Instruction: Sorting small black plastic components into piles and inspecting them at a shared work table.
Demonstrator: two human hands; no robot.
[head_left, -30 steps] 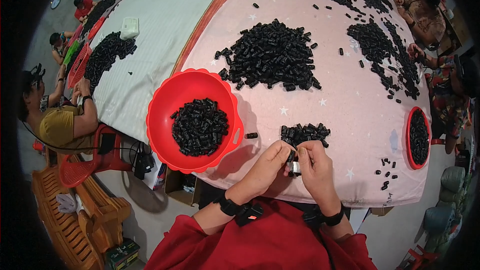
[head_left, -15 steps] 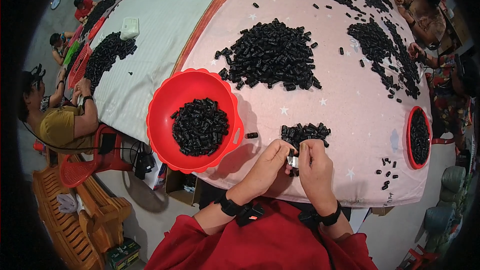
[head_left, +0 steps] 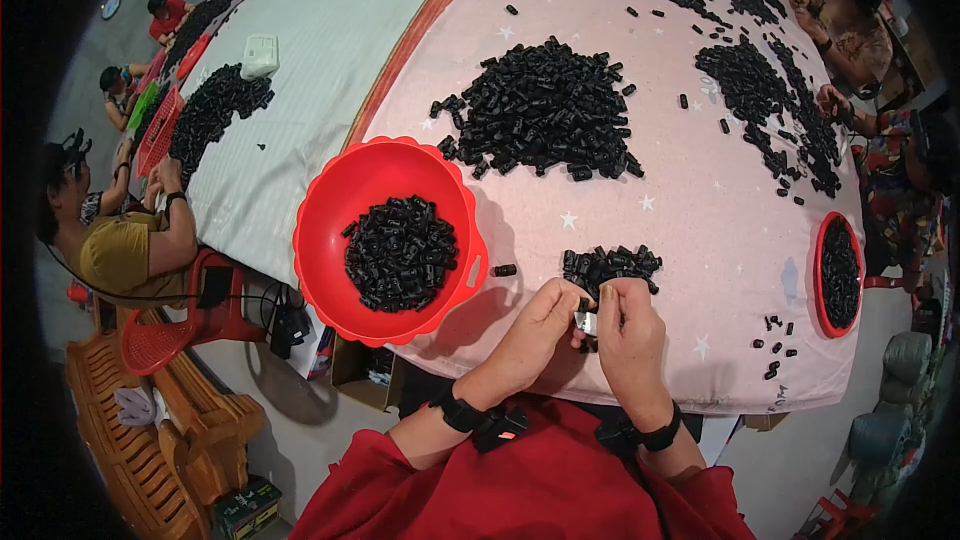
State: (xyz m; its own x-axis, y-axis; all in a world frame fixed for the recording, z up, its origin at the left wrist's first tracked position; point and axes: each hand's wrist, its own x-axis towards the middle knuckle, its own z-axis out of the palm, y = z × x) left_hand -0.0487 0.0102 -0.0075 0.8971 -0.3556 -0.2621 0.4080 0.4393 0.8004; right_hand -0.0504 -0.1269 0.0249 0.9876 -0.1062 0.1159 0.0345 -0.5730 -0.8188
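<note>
Left hand and right hand met at the near table edge, fingers curled in and pinching one small silvery part between them (black bit under it, too small to tell what). Both hands were closed on it, thumbs nearly touching.

The part sat just below a small pile of black pieces on the pink star-print cloth. One stray black piece lay between that pile and the red bowl. The bowl was round, with a handle slot on its right rim, overhanging the table edge left of the hands and part-filled with black pieces.

A big heap of the same pieces lay further up the cloth, well apart from the hands. A second red bowl stood at the right edge, also loaded. A long spread of pieces ran toward a person seated at far right.

On the left a white striped cloth carried another black heap and a pale boxy object (no readable label). A cardboard box sat under the table near a red stool. A person in a mustard top sat at the left table.
</note>
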